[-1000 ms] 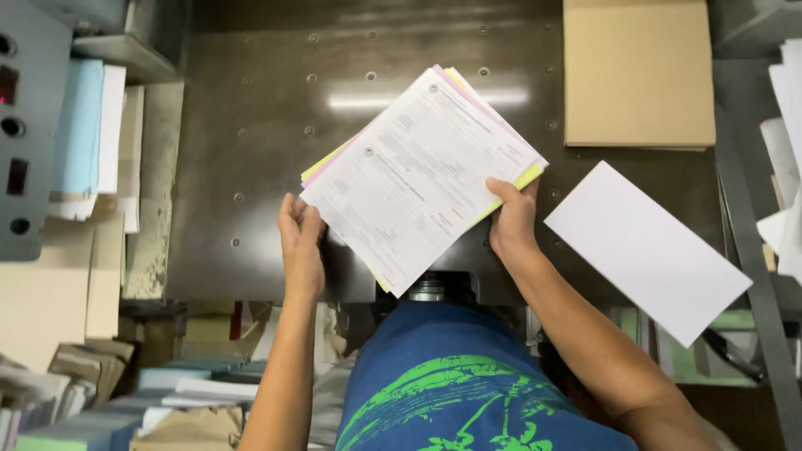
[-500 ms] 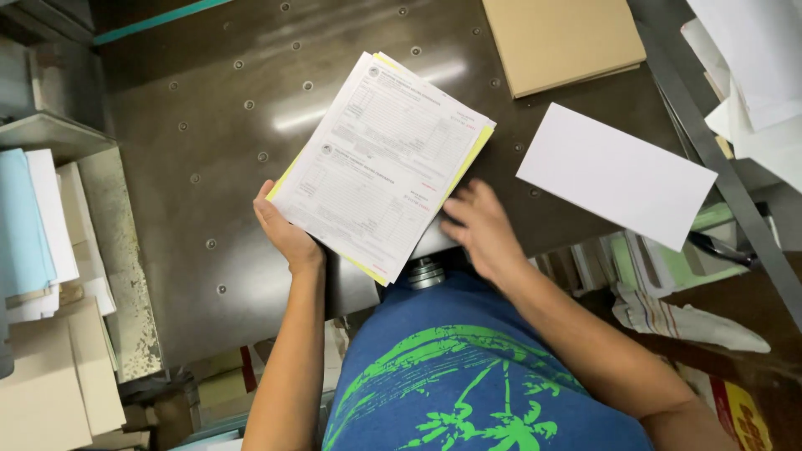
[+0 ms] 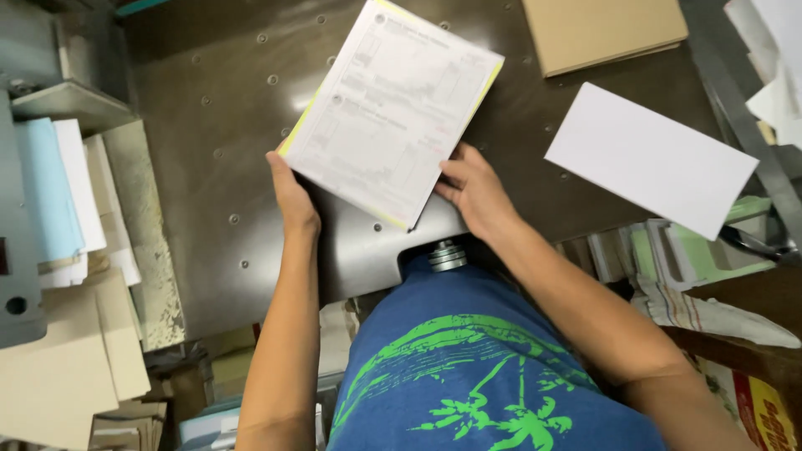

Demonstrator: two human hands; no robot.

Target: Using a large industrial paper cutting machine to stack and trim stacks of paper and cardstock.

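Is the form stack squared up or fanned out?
Nearly squared: the stack shows only thin yellow edges along two sides, held between left hand and right hand.

Table: dark metal top with rows of small holes, glare near its middle.
Left: grey machine, paper stacks.
Right: cluttered shelves.

Both hands gripping form stack over metal table.

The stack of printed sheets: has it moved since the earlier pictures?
Yes. The stack of printed sheets has gone further up the metal table, away from its near edge.
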